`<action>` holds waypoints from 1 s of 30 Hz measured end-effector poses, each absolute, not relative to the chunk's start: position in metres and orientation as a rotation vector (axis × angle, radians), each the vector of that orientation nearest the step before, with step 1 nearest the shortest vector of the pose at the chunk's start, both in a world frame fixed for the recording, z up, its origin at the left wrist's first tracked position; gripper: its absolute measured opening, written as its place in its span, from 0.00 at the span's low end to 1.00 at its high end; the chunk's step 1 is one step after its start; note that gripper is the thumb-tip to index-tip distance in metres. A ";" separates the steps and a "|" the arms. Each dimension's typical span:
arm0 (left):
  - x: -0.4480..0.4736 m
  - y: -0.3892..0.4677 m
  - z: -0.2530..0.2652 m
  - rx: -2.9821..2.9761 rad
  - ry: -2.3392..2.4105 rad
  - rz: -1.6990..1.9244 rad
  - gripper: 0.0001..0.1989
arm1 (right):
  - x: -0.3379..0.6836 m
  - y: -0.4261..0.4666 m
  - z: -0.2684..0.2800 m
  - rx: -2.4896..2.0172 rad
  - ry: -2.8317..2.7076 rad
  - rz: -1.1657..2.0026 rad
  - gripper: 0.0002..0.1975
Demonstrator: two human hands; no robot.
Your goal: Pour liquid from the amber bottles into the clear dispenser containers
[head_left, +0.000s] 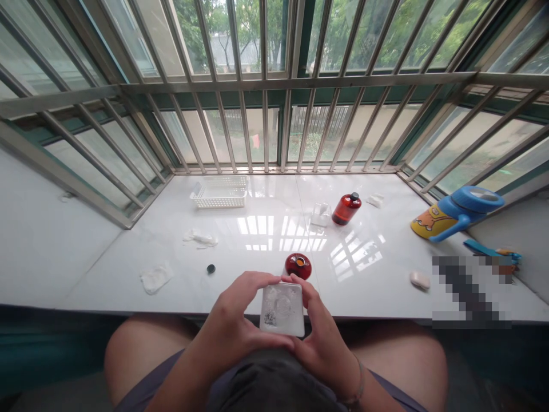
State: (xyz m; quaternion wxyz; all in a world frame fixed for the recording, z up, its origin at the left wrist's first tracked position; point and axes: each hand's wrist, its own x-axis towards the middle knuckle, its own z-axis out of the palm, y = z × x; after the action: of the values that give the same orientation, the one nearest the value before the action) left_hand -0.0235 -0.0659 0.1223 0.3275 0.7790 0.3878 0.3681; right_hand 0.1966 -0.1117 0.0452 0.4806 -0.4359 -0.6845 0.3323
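Observation:
Above the sill's front edge, my left hand (234, 317) and my right hand (319, 326) grip a clear, squarish block or small box (283, 309) from both sides. Its face looks frosted, with a round mark in the middle and dark specks at the lower left. Whether it is hollow I cannot tell. Just beyond my fingertips stands an uncapped round red-amber bottle (298, 266), its lower part partly hidden by my hands. A small black cap (210, 268) lies to the left of it.
On the white sill (274, 229) stand a white perforated basket (221, 193), a capped red bottle (346, 209) and a small clear piece (321, 214). Crumpled tissues (155, 278) lie left. A blue-yellow flask (457, 213) and pale soap-like lump (420, 280) are right. Metal bars (295, 84) close the back.

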 end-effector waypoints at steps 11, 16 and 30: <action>-0.009 -0.049 0.104 1.719 0.689 0.922 0.57 | 0.218 -0.128 0.045 -1.047 -1.280 1.052 0.46; 0.000 -0.010 0.086 1.757 0.807 0.953 0.38 | 0.232 -0.129 0.047 -1.153 -1.171 0.960 0.45; 0.035 0.018 0.040 1.945 0.870 0.796 0.35 | 0.262 -0.119 0.031 -1.340 -1.097 0.808 0.41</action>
State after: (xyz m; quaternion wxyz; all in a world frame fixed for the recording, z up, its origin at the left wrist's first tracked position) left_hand 0.0352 0.0178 0.0396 0.4201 0.7760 0.3471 0.3175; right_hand 0.2623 -0.1189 0.0314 0.5771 -0.5726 -0.4689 0.3453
